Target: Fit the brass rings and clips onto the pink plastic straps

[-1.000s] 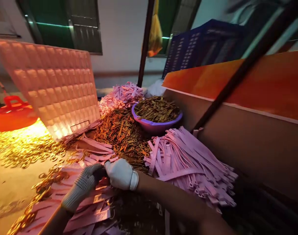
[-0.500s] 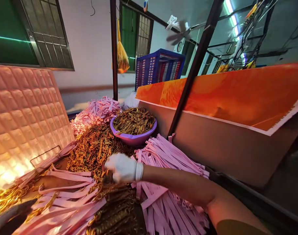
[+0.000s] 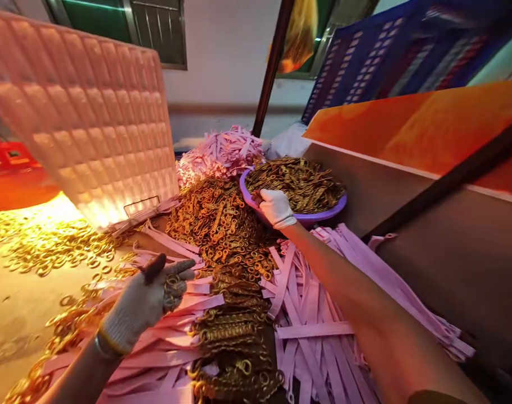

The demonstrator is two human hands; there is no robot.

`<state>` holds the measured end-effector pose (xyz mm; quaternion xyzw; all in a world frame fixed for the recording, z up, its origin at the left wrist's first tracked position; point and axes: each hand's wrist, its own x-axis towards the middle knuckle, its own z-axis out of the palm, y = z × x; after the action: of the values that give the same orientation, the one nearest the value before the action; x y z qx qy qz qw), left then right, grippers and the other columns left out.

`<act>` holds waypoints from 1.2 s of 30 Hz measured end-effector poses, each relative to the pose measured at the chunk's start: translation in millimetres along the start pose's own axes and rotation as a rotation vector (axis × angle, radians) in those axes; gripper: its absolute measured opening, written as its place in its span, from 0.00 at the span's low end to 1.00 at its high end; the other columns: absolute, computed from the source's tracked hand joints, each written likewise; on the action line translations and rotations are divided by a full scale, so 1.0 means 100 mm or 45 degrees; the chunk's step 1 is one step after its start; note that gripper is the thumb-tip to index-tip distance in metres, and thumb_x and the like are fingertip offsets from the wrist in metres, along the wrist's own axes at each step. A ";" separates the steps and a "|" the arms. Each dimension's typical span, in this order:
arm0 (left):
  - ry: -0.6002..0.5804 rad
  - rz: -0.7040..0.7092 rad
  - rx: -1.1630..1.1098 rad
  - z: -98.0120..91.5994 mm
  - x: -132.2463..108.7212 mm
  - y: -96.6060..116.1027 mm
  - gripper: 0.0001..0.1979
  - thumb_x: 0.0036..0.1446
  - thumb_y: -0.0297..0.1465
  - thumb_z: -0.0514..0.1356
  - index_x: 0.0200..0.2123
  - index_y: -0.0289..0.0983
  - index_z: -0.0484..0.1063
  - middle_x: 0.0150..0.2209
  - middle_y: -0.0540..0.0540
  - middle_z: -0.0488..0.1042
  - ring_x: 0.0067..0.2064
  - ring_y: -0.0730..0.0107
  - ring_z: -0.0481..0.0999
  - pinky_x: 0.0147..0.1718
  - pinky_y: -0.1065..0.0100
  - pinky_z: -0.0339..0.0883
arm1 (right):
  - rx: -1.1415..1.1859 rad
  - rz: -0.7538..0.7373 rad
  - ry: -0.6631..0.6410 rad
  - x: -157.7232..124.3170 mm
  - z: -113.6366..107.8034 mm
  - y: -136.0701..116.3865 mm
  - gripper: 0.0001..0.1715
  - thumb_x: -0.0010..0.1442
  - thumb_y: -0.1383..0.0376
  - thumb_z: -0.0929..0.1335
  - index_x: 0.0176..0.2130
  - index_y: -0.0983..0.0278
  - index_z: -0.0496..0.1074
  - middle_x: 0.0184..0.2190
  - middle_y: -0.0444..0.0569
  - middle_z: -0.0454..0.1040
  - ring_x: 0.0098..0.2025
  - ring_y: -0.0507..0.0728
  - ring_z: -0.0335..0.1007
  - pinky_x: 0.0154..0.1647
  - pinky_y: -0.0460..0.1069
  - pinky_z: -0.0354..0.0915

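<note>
1. Seen from the head view, the left hand (image 3: pixel 133 306), gloved, is half-open: thumb and forefinger stretch apart while the other fingers curl round a few metal rings (image 3: pixel 172 286). It hovers over pink straps (image 3: pixel 172 359) spread out on the near side.
2. The right hand (image 3: pixel 276 207), also gloved, has its fingers folded in at the near rim of a purple basin (image 3: pixel 323 215); I can't tell whether it grips anything.
3. Brass clasps (image 3: pixel 298 179) fill that basin, and a big clasp heap (image 3: pixel 218 224) sits just left of it.
4. More straps (image 3: pixel 315 359) lie under the right forearm.
5. A red lamp (image 3: pixel 20 174) glows over scattered rings (image 3: pixel 58 241) at far left.
</note>
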<state>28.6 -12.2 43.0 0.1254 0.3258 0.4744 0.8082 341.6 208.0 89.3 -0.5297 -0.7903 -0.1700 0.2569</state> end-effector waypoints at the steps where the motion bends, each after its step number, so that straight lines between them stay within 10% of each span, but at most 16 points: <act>1: 0.030 0.032 0.039 -0.03 -0.01 -0.02 0.28 0.55 0.33 0.67 0.55 0.21 0.72 0.38 0.33 0.80 0.26 0.73 0.72 0.22 0.74 0.70 | 0.030 -0.013 0.007 -0.03 -0.02 -0.09 0.09 0.63 0.67 0.66 0.33 0.69 0.74 0.27 0.52 0.74 0.33 0.56 0.69 0.36 0.48 0.59; 8: 0.033 0.486 0.712 -0.20 -0.15 -0.23 0.31 0.56 0.36 0.65 0.61 0.30 0.67 0.31 0.43 0.77 0.21 0.79 0.64 0.16 0.78 0.54 | 1.222 -0.519 -0.326 -0.78 -0.28 -1.38 0.20 0.58 0.77 0.60 0.46 0.65 0.73 0.38 0.48 0.75 0.40 0.53 0.71 0.43 0.45 0.65; 13: 0.119 0.707 1.048 -0.23 -0.20 -0.37 0.46 0.55 0.35 0.60 0.72 0.33 0.43 0.24 0.49 0.75 0.18 0.76 0.62 0.16 0.75 0.54 | 1.039 -0.625 -0.608 -1.22 -0.46 -1.94 0.13 0.64 0.70 0.66 0.50 0.67 0.67 0.42 0.52 0.74 0.41 0.55 0.68 0.44 0.48 0.64; 19: 0.072 0.923 1.232 -0.22 -0.34 -0.45 0.48 0.58 0.30 0.59 0.74 0.34 0.34 0.21 0.54 0.69 0.20 0.75 0.63 0.20 0.74 0.58 | 0.812 -0.743 -0.695 -1.33 -0.62 -1.96 0.10 0.66 0.69 0.64 0.49 0.67 0.66 0.44 0.54 0.71 0.41 0.56 0.67 0.43 0.49 0.64; 25: -0.209 0.700 1.242 -0.30 -0.41 -0.52 0.42 0.64 0.31 0.54 0.74 0.41 0.33 0.22 0.52 0.70 0.20 0.75 0.64 0.19 0.74 0.57 | 0.444 -0.763 -0.682 -1.50 -0.79 -1.97 0.21 0.61 0.73 0.65 0.54 0.68 0.65 0.47 0.56 0.70 0.43 0.59 0.70 0.41 0.51 0.66; 30: -0.268 0.594 1.248 -0.25 -0.39 -0.59 0.42 0.64 0.30 0.53 0.74 0.43 0.30 0.23 0.53 0.69 0.20 0.75 0.64 0.19 0.75 0.57 | 0.077 -0.664 -0.549 -1.74 -0.86 -2.05 0.09 0.65 0.71 0.60 0.43 0.67 0.68 0.37 0.57 0.71 0.36 0.62 0.70 0.30 0.52 0.63; 33: -0.105 0.649 1.276 -0.14 -0.33 -0.68 0.32 0.61 0.30 0.56 0.68 0.39 0.56 0.24 0.51 0.72 0.19 0.75 0.64 0.18 0.74 0.57 | 0.061 -0.562 -0.552 -1.82 -0.84 -2.00 0.09 0.64 0.65 0.64 0.41 0.68 0.69 0.35 0.58 0.72 0.34 0.62 0.71 0.28 0.52 0.60; 36: 0.074 0.701 1.306 -0.06 -0.24 -0.83 0.09 0.60 0.36 0.60 0.34 0.36 0.74 0.24 0.47 0.73 0.20 0.77 0.62 0.18 0.74 0.55 | 0.130 -0.433 -0.567 -1.81 -0.85 -1.88 0.12 0.57 0.63 0.67 0.40 0.68 0.71 0.36 0.57 0.74 0.36 0.62 0.73 0.29 0.52 0.60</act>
<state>73.7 -76.0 5.2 0.5677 0.4915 0.4517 0.4817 243.0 -45.4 52.5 -0.4002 -0.9123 -0.0502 0.0713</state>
